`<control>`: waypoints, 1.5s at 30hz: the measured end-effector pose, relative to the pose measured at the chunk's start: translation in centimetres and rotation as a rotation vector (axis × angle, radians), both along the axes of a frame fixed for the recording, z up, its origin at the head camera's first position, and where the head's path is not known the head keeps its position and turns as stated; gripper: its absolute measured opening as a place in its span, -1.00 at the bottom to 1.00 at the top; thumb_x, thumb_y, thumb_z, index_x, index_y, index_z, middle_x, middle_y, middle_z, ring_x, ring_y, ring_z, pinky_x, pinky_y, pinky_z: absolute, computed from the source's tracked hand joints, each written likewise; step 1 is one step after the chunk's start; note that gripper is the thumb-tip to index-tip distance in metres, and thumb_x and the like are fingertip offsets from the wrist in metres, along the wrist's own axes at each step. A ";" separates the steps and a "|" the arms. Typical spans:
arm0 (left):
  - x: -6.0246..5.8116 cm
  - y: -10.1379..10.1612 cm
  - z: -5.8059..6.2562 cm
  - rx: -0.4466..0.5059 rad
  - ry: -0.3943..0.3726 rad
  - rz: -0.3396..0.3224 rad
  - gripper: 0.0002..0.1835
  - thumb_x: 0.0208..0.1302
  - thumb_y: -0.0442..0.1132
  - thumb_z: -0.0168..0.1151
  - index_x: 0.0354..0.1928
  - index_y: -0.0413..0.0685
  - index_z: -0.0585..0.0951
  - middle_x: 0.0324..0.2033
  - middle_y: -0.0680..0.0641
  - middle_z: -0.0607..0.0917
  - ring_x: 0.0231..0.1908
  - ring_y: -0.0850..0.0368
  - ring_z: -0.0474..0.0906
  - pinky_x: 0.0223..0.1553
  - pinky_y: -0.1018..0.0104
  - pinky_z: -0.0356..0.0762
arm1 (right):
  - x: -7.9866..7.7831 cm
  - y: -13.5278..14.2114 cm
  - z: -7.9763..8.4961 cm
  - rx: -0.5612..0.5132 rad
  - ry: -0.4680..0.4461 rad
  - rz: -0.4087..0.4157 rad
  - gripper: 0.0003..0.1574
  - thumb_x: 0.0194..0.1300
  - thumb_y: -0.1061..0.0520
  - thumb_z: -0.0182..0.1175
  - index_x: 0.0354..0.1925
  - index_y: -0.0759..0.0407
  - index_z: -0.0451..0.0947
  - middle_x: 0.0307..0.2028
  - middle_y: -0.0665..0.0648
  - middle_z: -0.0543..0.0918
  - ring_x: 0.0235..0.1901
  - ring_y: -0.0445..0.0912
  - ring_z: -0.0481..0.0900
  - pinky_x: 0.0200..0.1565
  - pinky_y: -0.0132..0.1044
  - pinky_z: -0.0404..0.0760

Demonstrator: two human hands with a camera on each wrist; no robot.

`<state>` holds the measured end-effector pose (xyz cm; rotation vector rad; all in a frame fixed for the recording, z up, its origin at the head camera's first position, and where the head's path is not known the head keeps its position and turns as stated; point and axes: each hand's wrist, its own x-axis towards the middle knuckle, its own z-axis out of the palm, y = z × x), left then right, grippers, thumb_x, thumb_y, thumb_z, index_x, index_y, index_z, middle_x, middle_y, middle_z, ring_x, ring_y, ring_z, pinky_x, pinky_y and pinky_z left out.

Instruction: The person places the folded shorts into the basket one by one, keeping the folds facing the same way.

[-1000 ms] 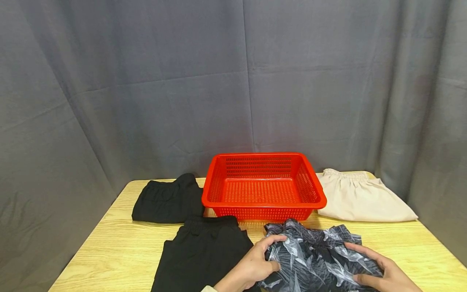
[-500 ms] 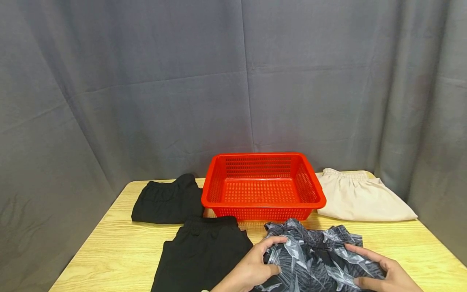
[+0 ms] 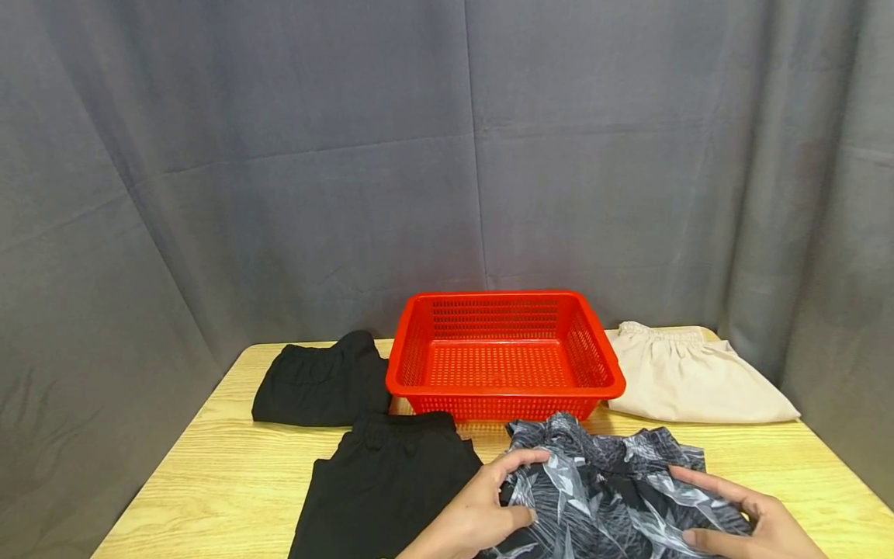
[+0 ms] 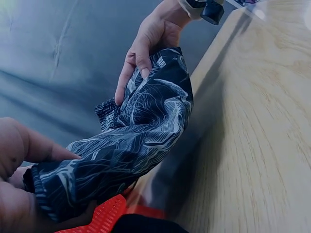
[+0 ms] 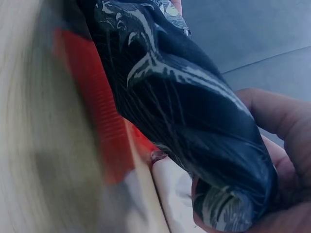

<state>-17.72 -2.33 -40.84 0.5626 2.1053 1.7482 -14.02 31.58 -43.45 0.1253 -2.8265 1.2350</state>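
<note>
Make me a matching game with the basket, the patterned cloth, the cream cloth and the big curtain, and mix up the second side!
Column one:
1. Basket
2. Patterned cloth
3. Cream cloth
4. Curtain

Column two:
A. Gripped by the left hand and right hand
B. Grey, hanging behind the table
C. Red, with little holes
D. Lying to the right of the basket

Right pairs: 1-C, 2-A, 3-D, 4-B

On my end I count four garments: two black garments [image 3: 323, 386] [image 3: 391, 489], one patterned garment [image 3: 594, 501] and one cream garment [image 3: 691, 382]. I also have one red basket [image 3: 506, 393], one wooden table [image 3: 209, 481] and two hands, one left hand [image 3: 482, 510], one right hand [image 3: 754, 524].
</note>
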 end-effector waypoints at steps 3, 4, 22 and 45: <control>0.1 -0.1 0.3 0.006 0.021 -0.014 -0.27 -0.01 -0.58 0.23 0.15 0.33 0.55 0.22 0.15 0.42 0.32 0.04 0.14 0.19 -0.23 0.14 | 0.2 0.1 0.3 -0.015 -0.023 -0.006 -0.21 0.06 0.02 0.46 0.27 0.06 0.49 0.14 0.11 0.55 -0.04 -0.50 0.38 -0.15 -0.45 0.46; 0.2 -0.1 0.4 0.009 0.028 -0.018 -0.28 -0.01 -0.58 0.23 0.15 0.33 0.55 0.22 0.16 0.42 0.32 0.05 0.14 0.19 -0.21 0.14 | 0.3 0.1 0.5 -0.022 -0.052 -0.014 -0.19 0.07 0.00 0.46 0.29 0.06 0.47 0.17 0.17 0.52 -0.04 -0.50 0.38 -0.16 -0.44 0.47; 0.7 -0.8 2.1 0.096 0.027 -0.021 -0.29 -0.03 -0.55 0.28 0.17 0.26 0.58 0.25 0.13 0.42 0.34 0.05 0.10 0.27 -0.18 0.04 | 1.0 -0.5 3.1 -0.073 -0.132 -0.094 -0.08 0.09 -0.05 0.44 0.37 0.12 0.36 0.30 0.37 0.35 -0.10 -0.50 0.42 -0.12 -0.22 0.58; 0.1 -1.8 3.4 0.274 0.072 -0.024 -0.27 -0.07 -0.64 0.18 0.22 0.03 0.55 0.16 -0.02 0.46 -0.05 0.10 0.51 -0.07 0.34 0.50 | 0.5 -2.5 5.3 -0.030 0.054 -0.116 -0.13 0.10 -0.11 0.44 0.35 -0.06 0.40 0.30 0.32 0.34 0.15 -0.24 0.31 0.00 -0.12 0.47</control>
